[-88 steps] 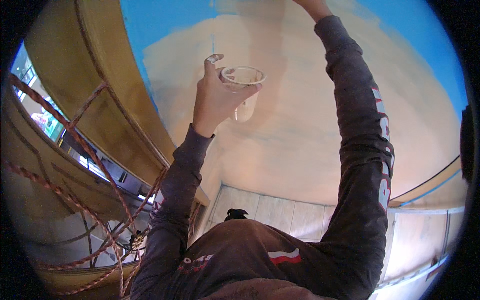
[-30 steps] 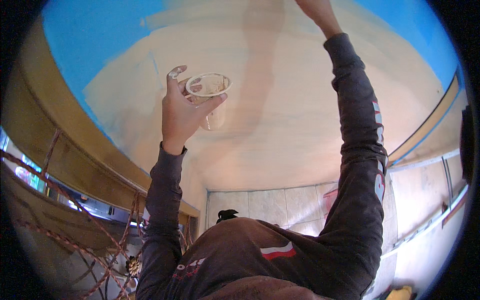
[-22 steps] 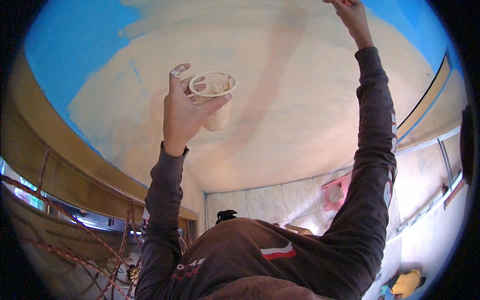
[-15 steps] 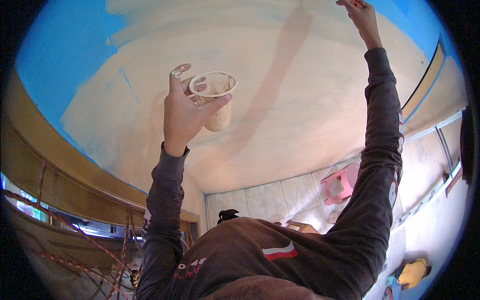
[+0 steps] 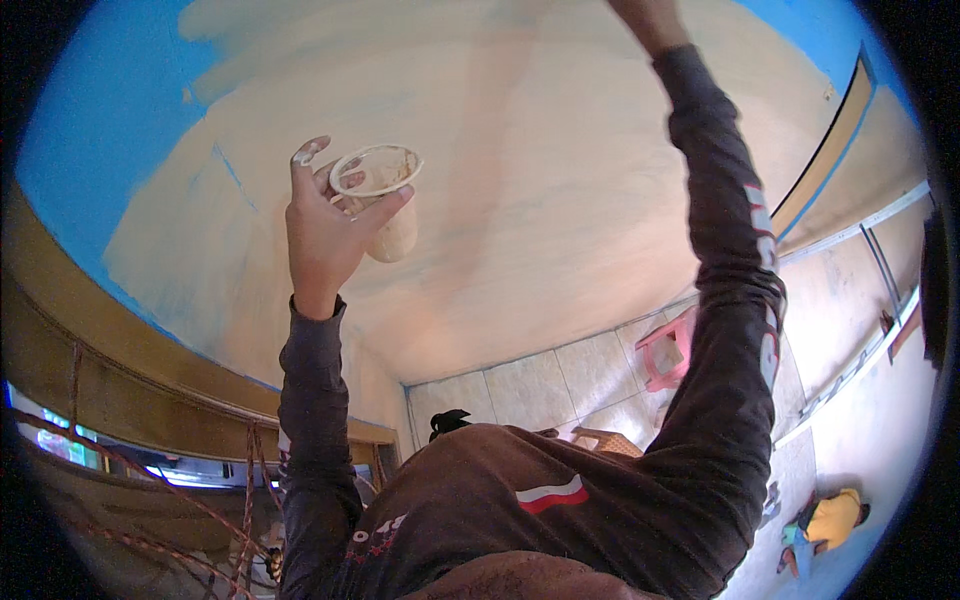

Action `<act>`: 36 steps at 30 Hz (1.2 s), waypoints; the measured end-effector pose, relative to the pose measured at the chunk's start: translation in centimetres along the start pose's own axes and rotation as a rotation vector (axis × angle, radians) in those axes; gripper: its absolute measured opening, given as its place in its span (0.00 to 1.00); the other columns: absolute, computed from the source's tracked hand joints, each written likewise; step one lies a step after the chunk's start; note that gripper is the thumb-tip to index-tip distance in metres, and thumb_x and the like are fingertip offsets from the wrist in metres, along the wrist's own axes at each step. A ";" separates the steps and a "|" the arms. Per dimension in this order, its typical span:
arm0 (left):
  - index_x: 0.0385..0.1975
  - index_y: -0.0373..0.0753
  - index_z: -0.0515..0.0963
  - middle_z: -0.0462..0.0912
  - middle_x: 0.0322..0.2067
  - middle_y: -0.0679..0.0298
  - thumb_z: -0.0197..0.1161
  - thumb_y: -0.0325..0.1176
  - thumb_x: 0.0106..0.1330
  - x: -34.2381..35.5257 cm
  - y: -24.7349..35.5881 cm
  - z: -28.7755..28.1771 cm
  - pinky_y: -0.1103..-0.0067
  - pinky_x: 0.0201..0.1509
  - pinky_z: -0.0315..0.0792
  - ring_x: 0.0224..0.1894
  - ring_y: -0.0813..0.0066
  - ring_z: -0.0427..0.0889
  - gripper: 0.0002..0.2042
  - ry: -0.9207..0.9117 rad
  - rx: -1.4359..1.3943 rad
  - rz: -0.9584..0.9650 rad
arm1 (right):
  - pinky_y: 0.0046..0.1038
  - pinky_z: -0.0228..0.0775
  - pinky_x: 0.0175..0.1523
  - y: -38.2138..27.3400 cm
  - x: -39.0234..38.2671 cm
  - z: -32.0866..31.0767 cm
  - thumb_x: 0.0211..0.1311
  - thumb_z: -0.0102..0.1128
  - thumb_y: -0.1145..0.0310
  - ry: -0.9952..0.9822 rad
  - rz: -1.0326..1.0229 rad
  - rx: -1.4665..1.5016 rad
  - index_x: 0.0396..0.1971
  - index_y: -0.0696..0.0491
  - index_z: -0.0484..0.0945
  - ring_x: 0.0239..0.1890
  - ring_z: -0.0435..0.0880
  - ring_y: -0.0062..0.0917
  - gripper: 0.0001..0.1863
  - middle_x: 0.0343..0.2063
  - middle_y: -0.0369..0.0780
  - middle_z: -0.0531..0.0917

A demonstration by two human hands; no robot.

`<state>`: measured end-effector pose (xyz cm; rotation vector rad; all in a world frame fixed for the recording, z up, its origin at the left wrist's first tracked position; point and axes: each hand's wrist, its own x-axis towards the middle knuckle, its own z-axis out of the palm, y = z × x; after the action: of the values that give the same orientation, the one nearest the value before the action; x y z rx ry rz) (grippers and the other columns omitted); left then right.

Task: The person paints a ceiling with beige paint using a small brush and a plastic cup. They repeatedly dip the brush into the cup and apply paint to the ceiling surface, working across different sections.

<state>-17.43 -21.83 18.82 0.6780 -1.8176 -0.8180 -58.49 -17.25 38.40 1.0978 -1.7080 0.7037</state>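
Two arms in dark sleeves rise from the lower part of the view, either side of a dark shirt (image 5: 450, 490) with a white and red print on its chest. The left hand (image 5: 325, 230) grips a translucent cup (image 5: 394, 238), thumb against the side near the rim, other fingers around the far side; one fingertip stands up, smeared whitish. The cup is mouth-up, with beige residue inside its wall, and sits left of the view's centre, in front of the painted wall (image 5: 570, 220). The right hand (image 5: 648, 18) reaches to the upper edge, where its fingers are cut off, so I cannot tell whether it is open, closed or holding something. Beige paint covers most of the wall, streaky against blue (image 5: 85, 150) at the upper corners. A long brown band (image 5: 130, 335) curves along the left, twisted ropes (image 5: 247, 490) below it. Farther down lie pale floor tiles (image 5: 525, 385), with a pink stool (image 5: 681, 333) on them, and a person in a yellow top (image 5: 833, 520) at lower right.
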 end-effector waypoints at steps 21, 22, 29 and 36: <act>0.67 0.31 0.58 0.83 0.50 0.43 0.82 0.32 0.55 -1.5 -1.4 -4.1 0.70 0.55 0.82 0.55 0.63 0.83 0.44 0.141 -0.069 0.046 | 0.40 0.77 0.40 -29.6 1.4 -3.2 0.61 0.59 0.74 0.432 -0.559 0.458 0.20 0.58 0.82 0.29 0.86 0.44 0.10 0.22 0.52 0.84; 0.67 0.32 0.58 0.83 0.50 0.43 0.82 0.32 0.54 -1.6 -1.3 -4.0 0.70 0.55 0.82 0.55 0.63 0.83 0.44 0.147 -0.044 0.037 | 0.41 0.77 0.38 -29.9 1.9 -3.5 0.61 0.59 0.75 0.423 -0.562 0.491 0.20 0.60 0.81 0.28 0.85 0.45 0.10 0.22 0.53 0.83; 0.68 0.37 0.59 0.80 0.55 0.44 0.81 0.30 0.54 -1.6 0.7 -2.9 0.67 0.58 0.82 0.59 0.60 0.81 0.43 0.158 0.044 -0.083 | 0.43 0.75 0.32 -31.2 4.4 -2.7 0.62 0.62 0.71 0.247 -0.495 1.105 0.25 0.66 0.82 0.24 0.81 0.52 0.12 0.22 0.57 0.81; 0.68 0.37 0.58 0.80 0.55 0.44 0.81 0.29 0.54 -1.6 1.5 -2.6 0.66 0.60 0.82 0.61 0.59 0.79 0.44 0.173 0.003 -0.109 | 0.36 0.79 0.36 -29.6 6.4 1.9 0.64 0.64 0.69 0.255 -0.339 1.282 0.34 0.65 0.86 0.27 0.86 0.42 0.12 0.29 0.55 0.87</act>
<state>-14.52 -20.26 19.85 0.8302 -1.6382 -0.8026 -33.44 -33.84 42.87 1.9474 -0.6818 1.6975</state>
